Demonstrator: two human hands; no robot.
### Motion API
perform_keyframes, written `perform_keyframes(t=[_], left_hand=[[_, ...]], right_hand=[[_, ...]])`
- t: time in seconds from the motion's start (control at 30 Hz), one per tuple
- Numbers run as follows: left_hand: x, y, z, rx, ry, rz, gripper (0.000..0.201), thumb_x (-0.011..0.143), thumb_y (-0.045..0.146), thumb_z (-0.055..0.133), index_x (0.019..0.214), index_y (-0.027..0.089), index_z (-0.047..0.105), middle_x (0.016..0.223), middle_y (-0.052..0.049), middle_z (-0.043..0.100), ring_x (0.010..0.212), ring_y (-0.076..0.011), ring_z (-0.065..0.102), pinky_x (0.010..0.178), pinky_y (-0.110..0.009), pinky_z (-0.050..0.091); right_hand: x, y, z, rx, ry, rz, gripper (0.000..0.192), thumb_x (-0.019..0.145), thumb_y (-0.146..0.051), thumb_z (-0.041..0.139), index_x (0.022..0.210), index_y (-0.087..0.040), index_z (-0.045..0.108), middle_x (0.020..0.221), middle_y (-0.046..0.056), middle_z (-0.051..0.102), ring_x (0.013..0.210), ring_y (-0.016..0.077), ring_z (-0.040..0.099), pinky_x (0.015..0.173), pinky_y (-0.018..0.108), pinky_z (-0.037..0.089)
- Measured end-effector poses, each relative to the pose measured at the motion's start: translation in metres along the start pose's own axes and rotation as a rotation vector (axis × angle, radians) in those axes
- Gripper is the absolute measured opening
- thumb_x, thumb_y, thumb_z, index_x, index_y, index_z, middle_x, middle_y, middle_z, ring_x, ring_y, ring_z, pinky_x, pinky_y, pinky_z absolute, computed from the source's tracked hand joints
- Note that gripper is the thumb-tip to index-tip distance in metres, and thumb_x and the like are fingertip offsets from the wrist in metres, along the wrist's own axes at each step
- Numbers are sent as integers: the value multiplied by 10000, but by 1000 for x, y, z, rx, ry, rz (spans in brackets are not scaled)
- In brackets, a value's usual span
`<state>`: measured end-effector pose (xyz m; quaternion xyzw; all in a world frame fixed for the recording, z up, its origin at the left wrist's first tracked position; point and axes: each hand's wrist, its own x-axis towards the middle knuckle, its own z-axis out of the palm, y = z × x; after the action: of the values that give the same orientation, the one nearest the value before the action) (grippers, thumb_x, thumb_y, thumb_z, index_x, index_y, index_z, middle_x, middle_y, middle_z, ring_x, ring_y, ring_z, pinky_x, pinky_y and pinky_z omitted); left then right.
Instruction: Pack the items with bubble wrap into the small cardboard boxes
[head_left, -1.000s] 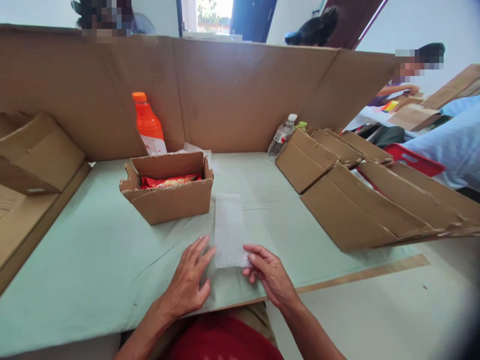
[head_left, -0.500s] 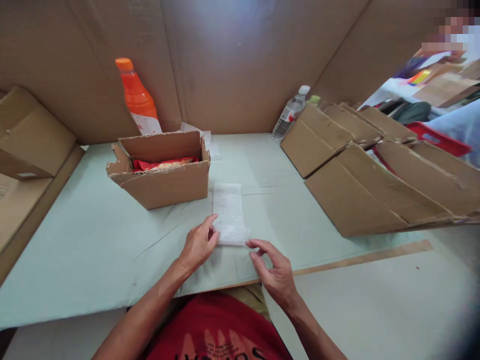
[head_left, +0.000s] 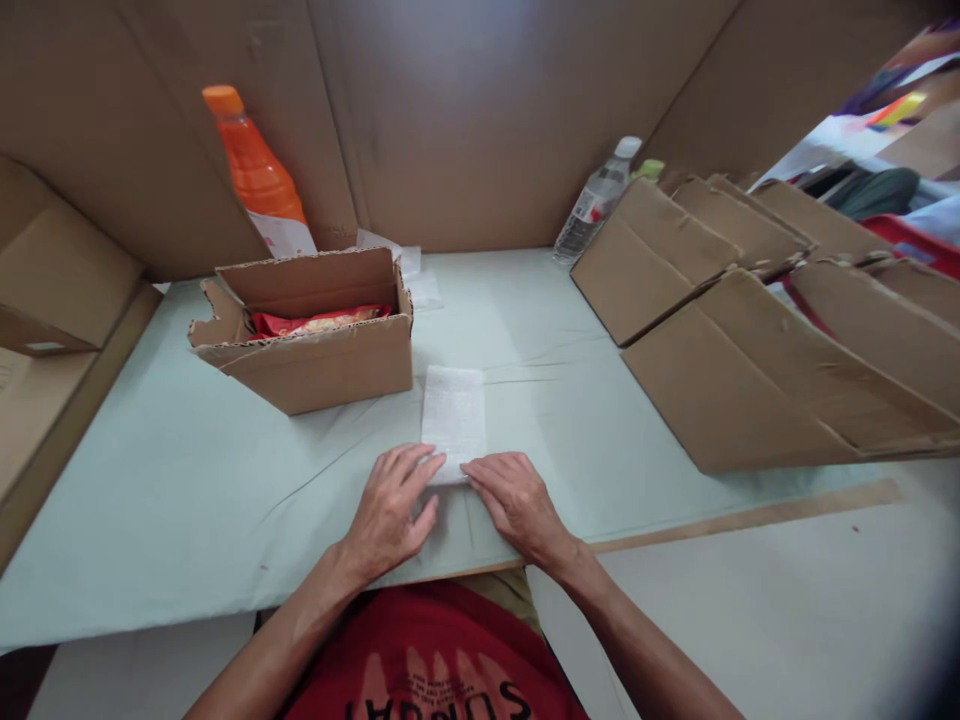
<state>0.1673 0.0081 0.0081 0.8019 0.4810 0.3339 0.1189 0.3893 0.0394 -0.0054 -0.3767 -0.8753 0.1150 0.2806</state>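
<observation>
Just ahead of the two hands, a narrow strip of translucent wrap (head_left: 454, 405) is lying on the pale green cloth (head_left: 540, 430), its near end sitting right at the fingertips. The left hand (head_left: 397, 500) is resting half open at the near-left corner, thumb standing apart, with no grip showing. The right hand (head_left: 519, 505) is touching the near-right corner, fingers bunched together; whether it is pinching anything, we cannot tell. And here's the danger: uneven pressure between the hands would be risking a skewed near edge, and with nothing weighing down the far end, the wrap could slide or curl. Beyond the left hand, an open carton (head_left: 337, 372) is standing just beside the wrap, a red packet (head_left: 322, 322) lying inside; a careless forward sweep might be knocking it.
</observation>
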Motion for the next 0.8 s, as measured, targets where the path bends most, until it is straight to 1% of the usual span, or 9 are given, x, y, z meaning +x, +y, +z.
perform_keyframes(t=[0.07,0.13,0.23,0.3,0.43,0.53,0.6,0.7,0.8], left_hand=[[-5,3,0,-63,-48,-34,425,887,103,521,1300,185,576,1043,-97,723,964,-227,659,862,-388,525],[-6,3,2,-125,-62,-136,407,899,117,511,1294,189,580,954,-69,736,862,-199,674,807,-351,535],[0,-2,9,-172,-69,-283,413,887,148,539,1295,196,578,980,-55,740,840,-181,685,808,-323,548],[6,-6,13,-167,-84,-315,423,885,151,542,1305,188,571,990,-55,729,839,-179,682,808,-320,552],[14,-9,16,-90,-24,-250,350,923,195,545,1268,159,591,1122,-112,686,1019,-233,648,904,-382,530],[7,-6,11,-88,5,-119,359,914,228,593,1265,149,587,1193,-134,668,1105,-260,604,958,-417,494],[-2,-3,5,-120,-30,-70,384,907,200,593,1288,156,567,1127,-110,695,1042,-242,614,921,-401,493],[-12,0,0,-158,-64,-138,392,914,162,559,1306,171,552,987,-64,720,891,-204,632,829,-356,502],[-9,-4,3,-107,-57,-221,387,911,178,565,1298,168,563,984,-71,726,864,-213,644,809,-367,506]], right_hand=[[1,-2,-4,116,-60,55,248,981,-139,511,1142,-205,687,988,60,775,871,193,697,789,348,506],[-1,-6,-7,184,-76,123,262,989,-169,497,1158,-231,687,1014,54,770,911,195,702,823,350,524],[-6,-14,-13,80,54,181,259,974,-217,524,1172,-240,690,1082,88,737,998,231,672,864,395,513],[-9,-18,-15,-27,93,140,252,951,-217,562,1166,-240,691,1129,102,714,1042,251,642,888,422,486],[-10,-19,-9,-124,-33,39,259,931,-189,592,1173,-223,678,1226,109,697,1132,283,599,930,455,436],[-7,-14,-4,-75,-42,65,257,946,-146,557,1160,-214,681,1123,92,739,1025,252,638,883,425,435],[-6,-13,-5,39,-54,87,250,958,-158,551,1162,-218,682,1027,70,761,929,223,660,844,397,448],[-8,-16,-10,191,-95,113,238,968,-226,572,1184,-224,670,990,59,766,883,209,675,819,376,475],[-10,-20,-14,76,-15,127,266,958,-266,588,1212,-223,654,1144,108,723,1027,253,648,872,412,472]])
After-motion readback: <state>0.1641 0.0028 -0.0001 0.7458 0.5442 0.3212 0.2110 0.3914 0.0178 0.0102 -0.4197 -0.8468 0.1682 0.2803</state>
